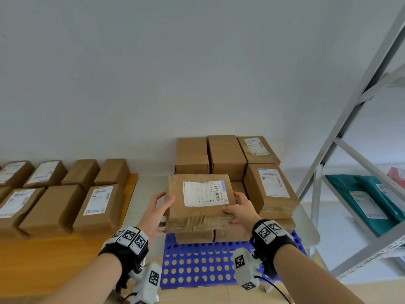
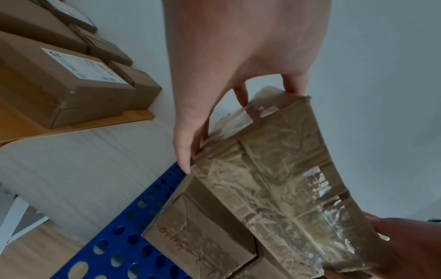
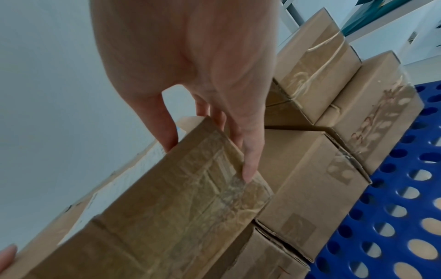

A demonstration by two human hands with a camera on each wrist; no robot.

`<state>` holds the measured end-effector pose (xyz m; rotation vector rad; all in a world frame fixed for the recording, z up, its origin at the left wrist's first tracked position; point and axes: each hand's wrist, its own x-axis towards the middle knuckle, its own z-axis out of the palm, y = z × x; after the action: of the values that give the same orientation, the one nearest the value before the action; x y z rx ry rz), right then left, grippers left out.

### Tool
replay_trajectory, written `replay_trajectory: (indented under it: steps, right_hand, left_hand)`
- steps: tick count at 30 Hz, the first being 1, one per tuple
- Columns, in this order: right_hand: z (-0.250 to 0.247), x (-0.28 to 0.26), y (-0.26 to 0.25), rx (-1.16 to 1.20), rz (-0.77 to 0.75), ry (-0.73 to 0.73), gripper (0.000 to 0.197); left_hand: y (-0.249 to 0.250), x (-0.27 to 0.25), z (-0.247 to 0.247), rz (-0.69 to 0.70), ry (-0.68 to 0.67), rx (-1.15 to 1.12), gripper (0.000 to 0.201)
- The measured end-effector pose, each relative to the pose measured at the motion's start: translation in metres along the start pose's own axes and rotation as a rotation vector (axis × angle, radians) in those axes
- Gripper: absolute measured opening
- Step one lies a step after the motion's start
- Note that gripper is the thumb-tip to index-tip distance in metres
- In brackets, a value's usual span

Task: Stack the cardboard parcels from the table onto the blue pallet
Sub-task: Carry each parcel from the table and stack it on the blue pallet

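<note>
Fingers (image 1: 169, 201) of both hands are curled round a taped parcel (image 1: 200, 201), held over parcels stacked on the blue pallet (image 1: 197, 266).

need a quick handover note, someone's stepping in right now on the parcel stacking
Left hand and right hand grip the ends of one labelled parcel, held over the front of the stack on the blue pallet.
Done: several parcels already stacked on the pallet, in at least two layers.
Left: set this one down, then move the parcels on the table at left.
</note>
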<state>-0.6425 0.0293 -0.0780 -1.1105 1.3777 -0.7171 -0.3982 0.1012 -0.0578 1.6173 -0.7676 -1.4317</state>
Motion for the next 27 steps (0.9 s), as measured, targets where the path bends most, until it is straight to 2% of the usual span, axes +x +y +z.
replay_trajectory:
  steps: [5,13,19,20,23,24,27]
  right_hand:
    - [0.003,0.002,-0.008,0.004,-0.015,0.028,0.066]
    - [0.013,-0.005,-0.013,0.078,0.032,0.083,0.095]
    - [0.026,-0.006,-0.015,0.216,0.164,0.034,0.132]
    - [0.028,-0.010,-0.018,0.272,0.181,0.016,0.131]
    - [0.033,-0.016,-0.022,0.406,0.185,-0.040,0.092]
    - [0.033,-0.016,-0.022,0.432,0.190,-0.054,0.087]
    - [0.035,-0.019,-0.023,0.466,0.192,-0.026,0.088]
  left_hand:
    - [0.003,0.003,-0.004,-0.030,-0.025,0.023,0.091]
    - [0.009,0.013,-0.002,-0.055,-0.013,-0.080,0.088]
    - [0.016,0.010,0.010,-0.073,-0.105,-0.207,0.064]
    - [0.017,0.010,0.012,-0.074,-0.119,-0.217,0.062]
    - [0.017,0.006,0.019,-0.059,-0.146,-0.227,0.068]
    - [0.017,0.004,0.021,-0.058,-0.151,-0.226,0.070]
    - [0.017,0.000,0.025,-0.059,-0.153,-0.219,0.075]
